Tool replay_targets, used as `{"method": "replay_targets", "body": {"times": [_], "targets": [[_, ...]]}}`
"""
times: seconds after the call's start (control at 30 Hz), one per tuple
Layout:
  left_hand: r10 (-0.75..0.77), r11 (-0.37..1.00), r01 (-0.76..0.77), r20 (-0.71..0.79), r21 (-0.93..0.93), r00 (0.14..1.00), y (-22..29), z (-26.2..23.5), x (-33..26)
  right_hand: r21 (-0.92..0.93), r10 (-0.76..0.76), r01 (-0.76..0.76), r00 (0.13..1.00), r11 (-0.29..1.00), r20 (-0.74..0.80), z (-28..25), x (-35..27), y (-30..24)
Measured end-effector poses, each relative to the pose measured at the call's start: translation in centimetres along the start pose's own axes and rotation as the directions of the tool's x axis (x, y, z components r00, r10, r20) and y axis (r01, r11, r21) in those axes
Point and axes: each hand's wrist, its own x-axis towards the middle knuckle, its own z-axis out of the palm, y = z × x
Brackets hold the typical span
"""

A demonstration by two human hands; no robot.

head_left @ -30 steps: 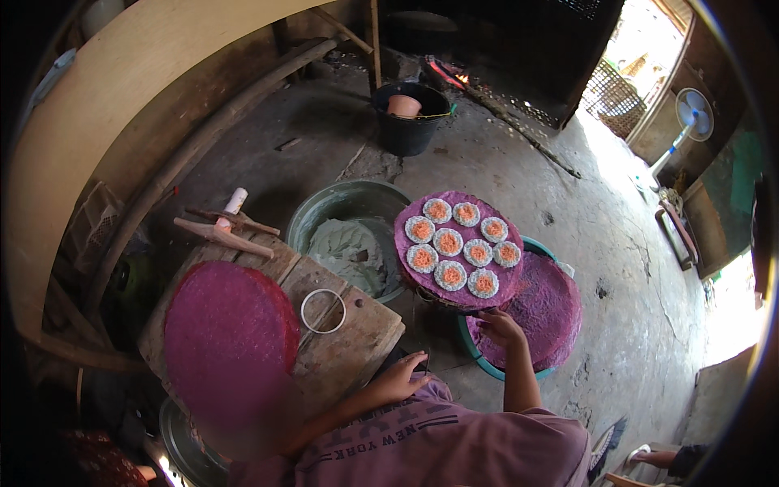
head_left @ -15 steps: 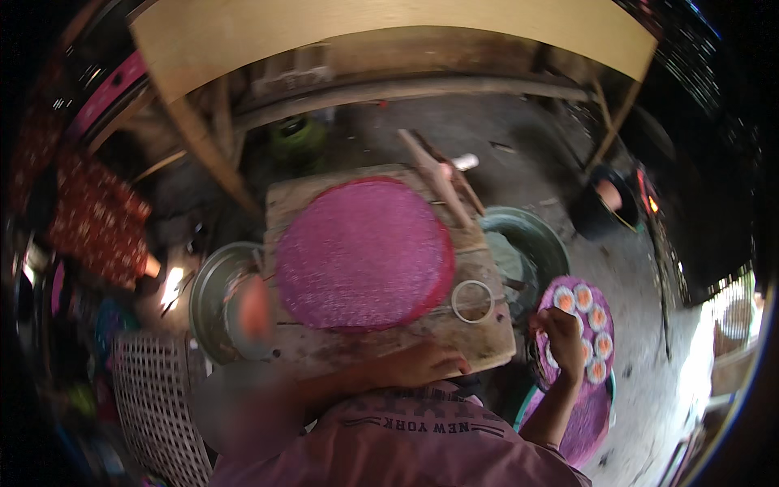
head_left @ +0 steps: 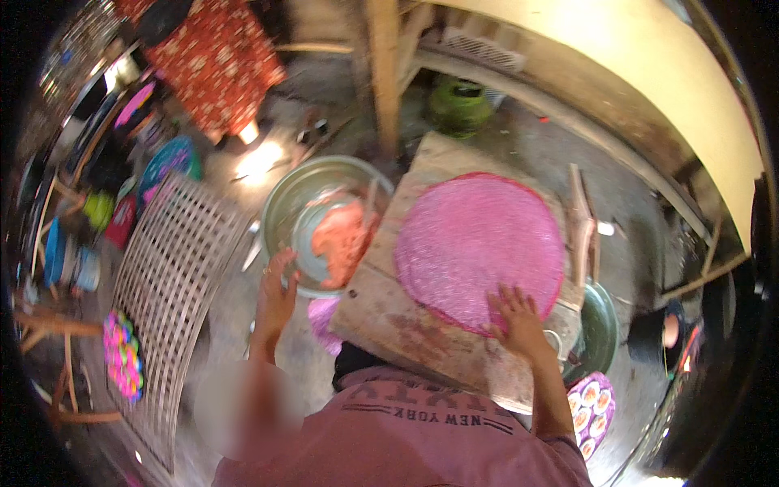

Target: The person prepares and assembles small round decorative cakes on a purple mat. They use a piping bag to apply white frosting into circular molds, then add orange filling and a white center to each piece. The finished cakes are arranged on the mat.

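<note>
Right hand, grip released, fingers spread flat on near edge of round pink woven mat. Left hand, grip released, touches rim of round metal basin left of mat.

Both forearms rise from the lower edge, spread well apart. The left hand is stretched forward and to the left, palm down, fingers loosely spread and slightly bent, not closed on anything; a ring shows on one of them. The right hand lies flat, palm down, fingers splayed forward, the wrist straight and the bare forearm running back toward the body.
</note>
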Motion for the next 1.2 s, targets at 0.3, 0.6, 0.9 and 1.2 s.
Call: {"method": "replay_targets", "body": {"times": [0.3,0.6,0.9,1.2], "targets": [[-0.527,0.842,0.49,0.149,0.227,0.837,-17.8,-0.9,-4.8,0.27,0.453,-0.399,0.873,0.876,-0.179,-1.9,-7.5,3.4],[-0.582,0.717,0.512,0.003,0.473,0.813,-27.7,-4.2,-7.4,0.546,0.612,-0.441,0.771,0.712,-0.177,1.7,-9.7,5.3],[-0.876,0.166,-0.125,0.205,0.978,0.437,-30.5,5.4,-11.4,0.578,0.239,0.026,0.895,0.816,-0.377,-2.4,9.0,-3.1],[-0.956,0.186,0.333,0.092,0.924,0.279,-30.8,0.9,-13.1,0.597,0.218,0.049,0.904,0.8,-0.367,-3.7,9.4,-4.8]]}}
